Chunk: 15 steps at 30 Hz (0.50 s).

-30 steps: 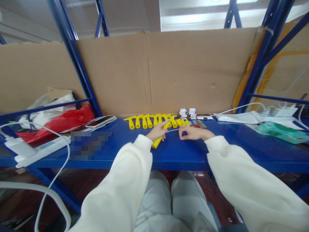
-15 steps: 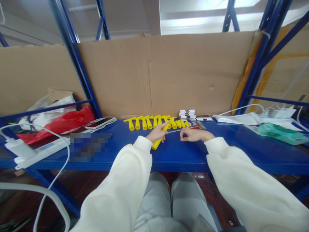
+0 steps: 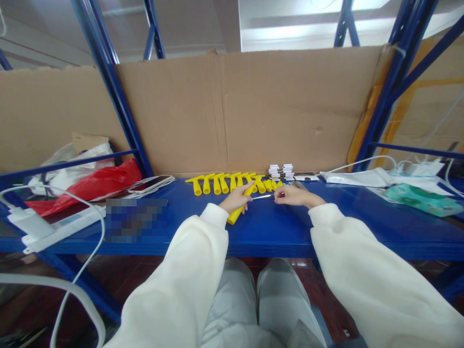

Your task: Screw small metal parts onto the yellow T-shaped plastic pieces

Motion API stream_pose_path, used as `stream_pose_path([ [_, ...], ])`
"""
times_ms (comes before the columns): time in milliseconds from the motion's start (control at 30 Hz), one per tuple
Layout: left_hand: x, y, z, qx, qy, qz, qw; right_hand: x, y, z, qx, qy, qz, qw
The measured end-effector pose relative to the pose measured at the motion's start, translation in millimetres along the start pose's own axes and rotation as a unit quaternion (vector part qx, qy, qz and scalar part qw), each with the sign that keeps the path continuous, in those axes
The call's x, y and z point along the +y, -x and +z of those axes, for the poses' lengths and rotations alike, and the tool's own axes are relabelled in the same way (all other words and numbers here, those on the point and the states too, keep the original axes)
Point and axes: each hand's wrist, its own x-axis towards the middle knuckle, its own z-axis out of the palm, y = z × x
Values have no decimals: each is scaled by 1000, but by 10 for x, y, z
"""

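Note:
My left hand [image 3: 237,199] is closed around a yellow plastic tube-shaped part [image 3: 235,216], its wide open end tilted toward me. My right hand [image 3: 290,195] grips a screwdriver [image 3: 264,196] by its red handle, which the fingers mostly cover. The thin metal shaft points left, with its tip beside my left hand; I cannot tell whether it touches the yellow part. Behind my hands, several similar yellow parts [image 3: 217,186] lie in a row along the cardboard. Small yellow pieces [image 3: 270,185] lie at the row's right end.
White stacked pieces [image 3: 281,171] stand at the back by the cardboard panel [image 3: 282,111]. A phone [image 3: 148,184], red bag [image 3: 105,186] and power strip [image 3: 65,229] are on the left. To the right, a green packet [image 3: 424,199] and white cables lie on the blue table [image 3: 348,222].
My right hand has closed on the screwdriver and lifted it slightly from the table. My left hand and the yellow part have stayed nearly still.

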Motion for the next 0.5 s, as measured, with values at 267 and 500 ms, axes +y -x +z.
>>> stream_pose_path([
  [267, -6, 2, 0, 12, -6, -11, 1000, 353, -41, -141, 204, -8, 67, 977],
  [500, -21, -1, -4, 26, -10, -32, 999, 418, -55, -131, 238, 4, 140, 961],
])
